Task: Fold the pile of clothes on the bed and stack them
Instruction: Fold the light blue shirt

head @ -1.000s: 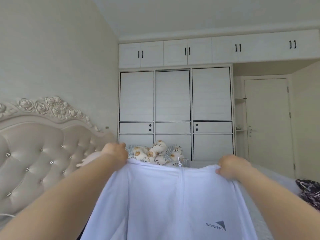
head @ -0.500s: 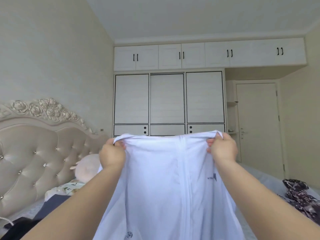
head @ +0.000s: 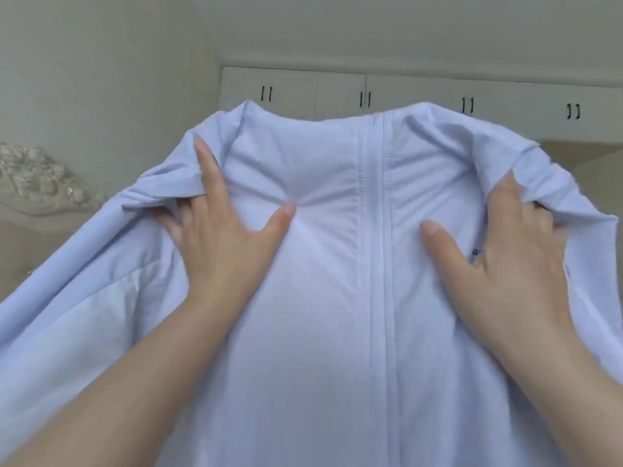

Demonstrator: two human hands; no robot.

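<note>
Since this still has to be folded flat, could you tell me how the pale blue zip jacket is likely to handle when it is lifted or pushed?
The pale blue zip jacket looks thin and floppy: it bunches into creases where the left hand and right hand grip it. It is probably light, since it hangs from the fingers alone. The zip seam may keep a straighter line for folding.

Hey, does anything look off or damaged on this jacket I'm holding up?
No damage shows. The jacket is bunched at both shoulders where the left hand and right hand hold it, and creases fan out from the left thumb. The zipper runs straight.
</note>
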